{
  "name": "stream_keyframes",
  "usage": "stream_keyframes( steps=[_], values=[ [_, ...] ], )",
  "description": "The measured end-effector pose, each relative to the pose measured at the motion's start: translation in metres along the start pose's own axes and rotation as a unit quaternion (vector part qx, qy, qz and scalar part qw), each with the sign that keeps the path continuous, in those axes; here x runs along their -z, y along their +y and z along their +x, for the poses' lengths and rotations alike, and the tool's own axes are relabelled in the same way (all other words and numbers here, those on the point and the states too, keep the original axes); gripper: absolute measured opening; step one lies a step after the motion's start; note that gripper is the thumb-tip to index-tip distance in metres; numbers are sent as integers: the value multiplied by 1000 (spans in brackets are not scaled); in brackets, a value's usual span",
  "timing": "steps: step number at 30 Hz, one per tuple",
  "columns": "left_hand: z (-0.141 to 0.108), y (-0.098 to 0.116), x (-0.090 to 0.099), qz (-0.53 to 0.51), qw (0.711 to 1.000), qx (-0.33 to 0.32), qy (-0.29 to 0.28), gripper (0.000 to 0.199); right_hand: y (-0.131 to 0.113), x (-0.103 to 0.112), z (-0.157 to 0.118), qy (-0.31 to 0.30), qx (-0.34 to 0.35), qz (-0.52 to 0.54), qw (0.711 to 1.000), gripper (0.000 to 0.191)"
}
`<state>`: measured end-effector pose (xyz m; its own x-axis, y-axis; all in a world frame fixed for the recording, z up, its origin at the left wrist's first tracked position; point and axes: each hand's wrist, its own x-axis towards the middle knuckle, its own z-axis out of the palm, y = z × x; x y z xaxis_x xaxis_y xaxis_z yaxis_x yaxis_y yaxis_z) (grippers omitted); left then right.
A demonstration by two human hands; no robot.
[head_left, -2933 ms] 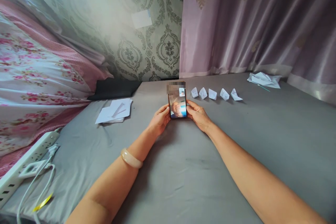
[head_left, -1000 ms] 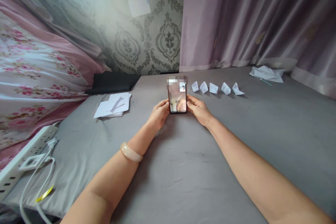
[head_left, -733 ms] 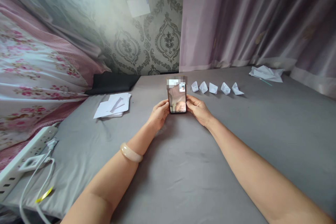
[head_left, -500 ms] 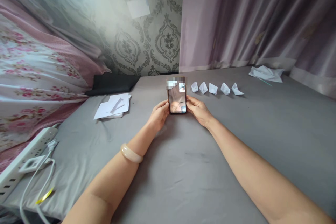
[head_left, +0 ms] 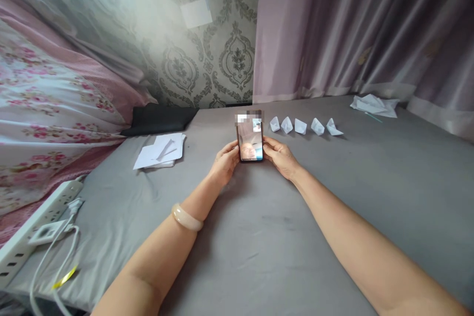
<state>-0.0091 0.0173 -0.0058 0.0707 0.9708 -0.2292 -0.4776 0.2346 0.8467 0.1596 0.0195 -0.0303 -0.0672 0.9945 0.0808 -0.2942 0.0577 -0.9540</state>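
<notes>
A smartphone [head_left: 251,140] stands upright at the middle of the head view, its lit screen turned toward me. On the screen is a video picture with a small inset at the upper right; the top part is blurred out. My left hand [head_left: 225,160] grips the phone's left edge, and a pale bangle sits on that wrist. From the other side my right hand [head_left: 280,158] holds the right edge, fingers reaching behind it. The fingertips at the back are hidden. Just right of the phone, several small folded white paper shapes [head_left: 300,126] stand in a row.
White paper sheets [head_left: 148,156] lie at the left, near a folded black cloth [head_left: 159,119]. More crumpled paper [head_left: 375,105] rests at the far right. A white power strip [head_left: 40,224] with cables runs along the left edge of the grey-covered surface [head_left: 252,247]. Curtains hang on both sides.
The picture on the phone screen has shifted, with more of a person's head showing low on it. Both hands keep the same hold; the camera view moved very slightly.
</notes>
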Motion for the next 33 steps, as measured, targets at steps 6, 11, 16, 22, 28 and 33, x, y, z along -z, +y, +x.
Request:
stream_keyframes(
  steps=[6, 11, 16, 22, 28, 33],
  values=[
    [0, 1, 0, 5, 1000, 3, -4, 22, -4, 0, -2, -7, -4, 0, 1000, 41],
    [1, 0, 2, 12, 1000, -1, -6, 23, -10, -3, -6, -37, 3, -4, 999, 38],
    [0, 0, 2, 11, 1000, -2, -16, 22, -11, -3, -6, -38, -1, -5, 999, 38],
    [-2, 1, 2, 11, 1000, -4, -27, 21, -6, -1, -4, -10, -10, 7, 1000, 39],
    [-1, 0, 2, 13, 1000, -3, -21, 22, -5, -1, -3, -10, -9, 12, 1000, 42],
    [-2, 1, 1, 14, 1000, -1, -17, 24, -8, -3, -5, -16, -8, 18, 1000, 42]
  ],
)
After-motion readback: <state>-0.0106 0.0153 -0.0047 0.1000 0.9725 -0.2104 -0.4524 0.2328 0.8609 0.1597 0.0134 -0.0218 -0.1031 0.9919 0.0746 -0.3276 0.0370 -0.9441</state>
